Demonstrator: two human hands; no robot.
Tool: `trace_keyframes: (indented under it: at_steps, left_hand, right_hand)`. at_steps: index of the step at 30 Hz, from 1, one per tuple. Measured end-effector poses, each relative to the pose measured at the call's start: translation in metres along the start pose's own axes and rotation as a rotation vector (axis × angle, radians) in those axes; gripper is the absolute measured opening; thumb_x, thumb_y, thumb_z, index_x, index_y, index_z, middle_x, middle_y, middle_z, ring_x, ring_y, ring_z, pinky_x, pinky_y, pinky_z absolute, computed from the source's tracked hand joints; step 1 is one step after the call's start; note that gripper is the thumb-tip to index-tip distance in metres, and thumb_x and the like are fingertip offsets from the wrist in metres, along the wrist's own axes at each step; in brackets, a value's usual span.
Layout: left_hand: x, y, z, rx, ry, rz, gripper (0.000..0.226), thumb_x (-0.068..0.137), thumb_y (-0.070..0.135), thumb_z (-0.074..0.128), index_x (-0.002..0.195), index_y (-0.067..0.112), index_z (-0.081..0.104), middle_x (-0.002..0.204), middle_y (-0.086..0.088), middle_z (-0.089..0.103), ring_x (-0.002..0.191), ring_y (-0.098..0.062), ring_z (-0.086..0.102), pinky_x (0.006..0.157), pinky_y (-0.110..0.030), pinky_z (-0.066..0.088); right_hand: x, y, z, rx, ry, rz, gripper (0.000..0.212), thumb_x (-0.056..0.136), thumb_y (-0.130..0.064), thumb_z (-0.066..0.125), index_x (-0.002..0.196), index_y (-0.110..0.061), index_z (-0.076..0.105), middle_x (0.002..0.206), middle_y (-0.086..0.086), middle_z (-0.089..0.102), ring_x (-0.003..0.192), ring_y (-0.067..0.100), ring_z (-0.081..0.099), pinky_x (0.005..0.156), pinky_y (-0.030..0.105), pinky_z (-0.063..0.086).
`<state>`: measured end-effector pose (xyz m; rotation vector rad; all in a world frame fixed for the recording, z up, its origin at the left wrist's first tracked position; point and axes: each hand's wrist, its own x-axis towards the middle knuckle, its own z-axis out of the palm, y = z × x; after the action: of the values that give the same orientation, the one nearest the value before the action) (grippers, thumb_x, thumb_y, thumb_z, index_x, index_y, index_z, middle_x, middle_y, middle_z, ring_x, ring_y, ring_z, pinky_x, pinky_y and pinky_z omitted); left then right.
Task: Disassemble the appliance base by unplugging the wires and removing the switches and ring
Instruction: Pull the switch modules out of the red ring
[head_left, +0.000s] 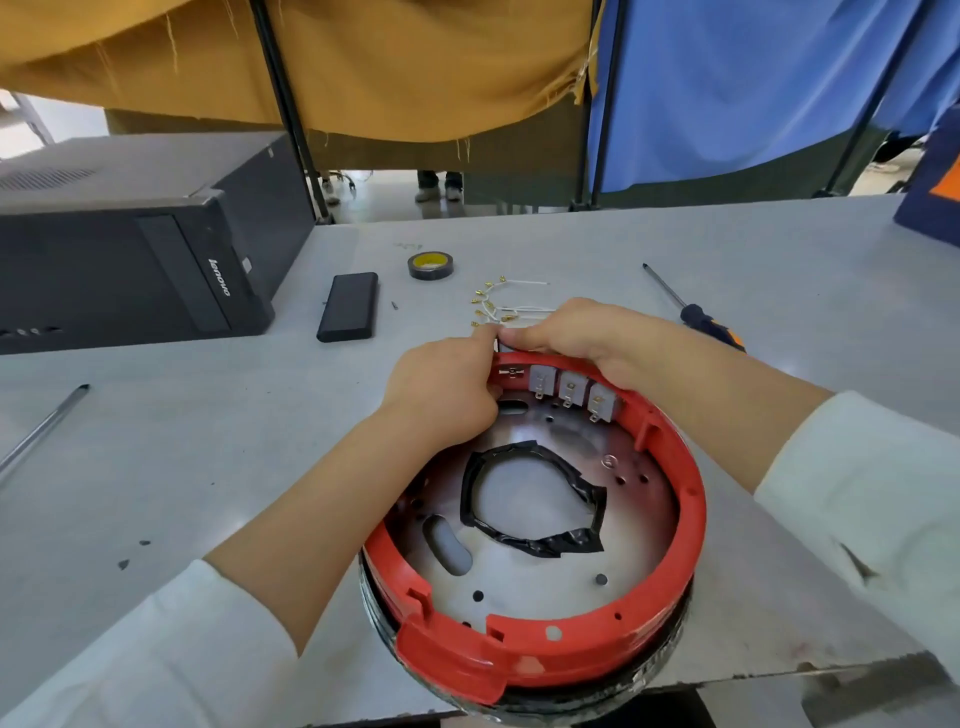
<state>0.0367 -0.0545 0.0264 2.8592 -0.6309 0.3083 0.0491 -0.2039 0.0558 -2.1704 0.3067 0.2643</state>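
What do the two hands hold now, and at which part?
Both the left hand and the right hand pinch a small grey switch at the far rim of the red ring, by its top.

Two bare forearms, white long sleeves (872, 499) pushed partway up, slightly creased cuffs.

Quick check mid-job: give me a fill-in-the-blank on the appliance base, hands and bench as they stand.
1. The ring around the appliance base is coloured ____.
2. Inside the far rim, ____ grey switches sit side by side to the right of the hands.
3. The loose white wires lie on the bench just nearer the person than the roll of ____.
4. Both the left hand and the right hand work at the base's ____ edge.

Missing words: red; three; tape; far
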Motion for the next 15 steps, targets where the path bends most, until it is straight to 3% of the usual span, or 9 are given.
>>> trace_keyframes:
  at_steps: [2,4,7,10,13,15]
  left_hand:
    - [0.002,0.001,0.002,-0.013,-0.005,-0.009,0.062,0.087,0.033,0.054,0.142,0.025,0.027,0.114,-0.005,0.064,0.103,-0.031,0.059,0.071,-0.033,0.040]
    - [0.002,0.001,0.004,-0.005,0.010,0.001,0.060,0.088,0.035,0.052,0.142,0.026,0.027,0.113,-0.004,0.064,0.104,-0.030,0.059,0.073,-0.033,0.040]
    - [0.001,0.002,0.005,0.009,0.043,0.039,0.049,0.087,0.034,0.051,0.134,0.028,0.039,0.114,-0.001,0.064,0.105,-0.028,0.058,0.072,-0.031,0.037]
    - [0.003,0.003,0.006,0.016,0.044,0.047,0.040,0.086,0.033,0.050,0.125,0.029,0.045,0.110,0.002,0.065,0.102,-0.027,0.059,0.068,-0.031,0.036]
    - [0.003,0.004,0.006,0.019,0.047,0.064,0.023,0.085,0.034,0.048,0.107,0.029,0.048,0.097,0.003,0.064,0.091,-0.026,0.059,0.061,-0.030,0.031]
    - [0.002,0.003,0.006,0.017,0.052,0.068,0.019,0.085,0.035,0.048,0.103,0.030,0.048,0.093,0.004,0.063,0.088,-0.025,0.059,0.060,-0.030,0.029]
  right_hand:
    - [0.007,-0.004,-0.007,0.224,-0.076,0.033,0.023,0.084,-0.034,0.071,0.084,-0.012,0.066,0.075,0.001,0.069,0.072,0.017,0.060,0.068,0.027,0.053]
    - [0.017,-0.006,-0.018,0.331,-0.014,-0.042,0.015,0.086,-0.024,0.070,0.091,-0.010,0.067,0.083,0.000,0.069,0.077,0.015,0.060,0.064,0.026,0.054]
    - [0.030,0.001,-0.039,-0.079,0.108,-0.201,0.029,0.086,-0.020,0.071,0.111,-0.011,0.061,0.092,0.001,0.062,0.087,0.018,0.061,0.064,0.029,0.056]
    - [0.039,0.016,-0.046,-0.499,0.000,-0.188,0.041,0.085,-0.012,0.069,0.123,-0.009,0.053,0.094,0.003,0.055,0.079,0.021,0.062,0.065,0.030,0.056]
    - [0.047,0.027,-0.036,-0.670,-0.065,-0.240,0.043,0.086,-0.006,0.062,0.128,-0.009,0.051,0.111,0.007,0.054,0.081,0.019,0.062,0.062,0.027,0.053]
    - [0.053,0.028,-0.027,-0.703,-0.070,-0.301,0.040,0.087,-0.005,0.057,0.127,-0.010,0.053,0.121,0.009,0.056,0.100,0.023,0.061,0.076,0.027,0.050]
